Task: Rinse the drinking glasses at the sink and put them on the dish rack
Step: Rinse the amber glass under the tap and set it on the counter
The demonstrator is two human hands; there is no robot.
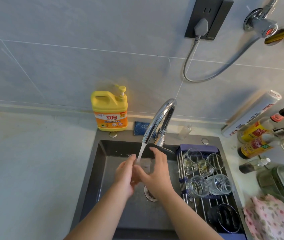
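Observation:
A clear drinking glass (144, 166) is held under the running stream from the chrome faucet (160, 122), above the dark sink (103, 153). My left hand (124, 175) cups the glass from the left and my right hand (156, 172) wraps it from the right; the hands hide most of the glass. On the roll-up dish rack (182, 184) over the sink's right side lie several clear glasses, among them a plain one (197, 186) and a ribbed one (219, 184), with a dark glass bowl (224, 217) nearer to me.
A yellow dish soap bottle (110, 111) and a blue sponge (140, 128) stand behind the sink. Sauce bottles (254, 139), a foil roll (252, 113) and a flowered cloth (269, 220) crowd the right counter. A grey cord (189, 63) hangs from the wall socket.

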